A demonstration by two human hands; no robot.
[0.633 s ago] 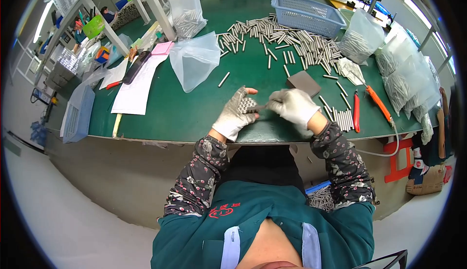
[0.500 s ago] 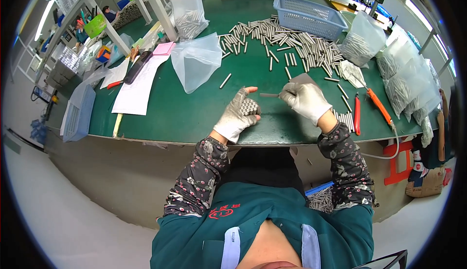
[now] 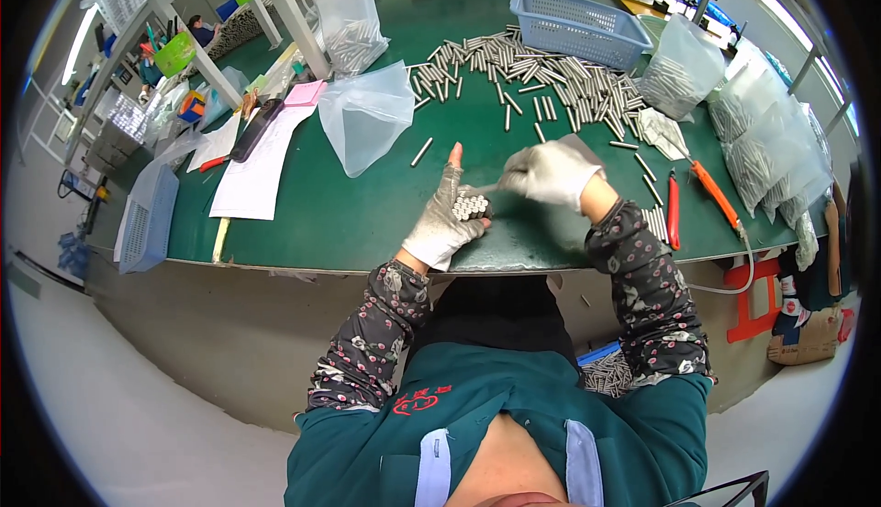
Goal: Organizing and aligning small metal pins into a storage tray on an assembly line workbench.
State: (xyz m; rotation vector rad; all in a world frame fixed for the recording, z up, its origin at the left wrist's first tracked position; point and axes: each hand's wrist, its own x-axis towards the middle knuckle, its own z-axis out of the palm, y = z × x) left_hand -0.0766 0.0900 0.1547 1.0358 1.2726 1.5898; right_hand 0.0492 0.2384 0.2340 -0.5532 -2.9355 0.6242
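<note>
My left hand (image 3: pixel 439 229), in a glove with bare fingertips, is closed round a bundle of short metal pins (image 3: pixel 471 207), their round ends facing up. Its thumb sticks out away from the bundle. Close on the right, my gloved right hand (image 3: pixel 553 175) is pinched and smeared by motion. A thin metal pin (image 3: pixel 488 188), also blurred, runs from its fingertips toward the bundle. Beyond both hands a large heap of the same pins (image 3: pixel 569 80) spreads over the green table (image 3: pixel 349 218). A single pin (image 3: pixel 421 152) lies apart, left of my hands.
A blue basket (image 3: pixel 583 30) stands behind the heap. Bags of pins (image 3: pixel 771 135) line the right side, near red-handled pliers (image 3: pixel 674 209) and an orange-handled tool (image 3: pixel 716 197). Left are an unfilled clear bag (image 3: pixel 367 117), papers (image 3: pixel 252 177) and another blue basket (image 3: pixel 150 218).
My right hand has moved left with its pin, up close to the bundle. My left thumb has lifted away from the bundle. The view has shifted slightly.
</note>
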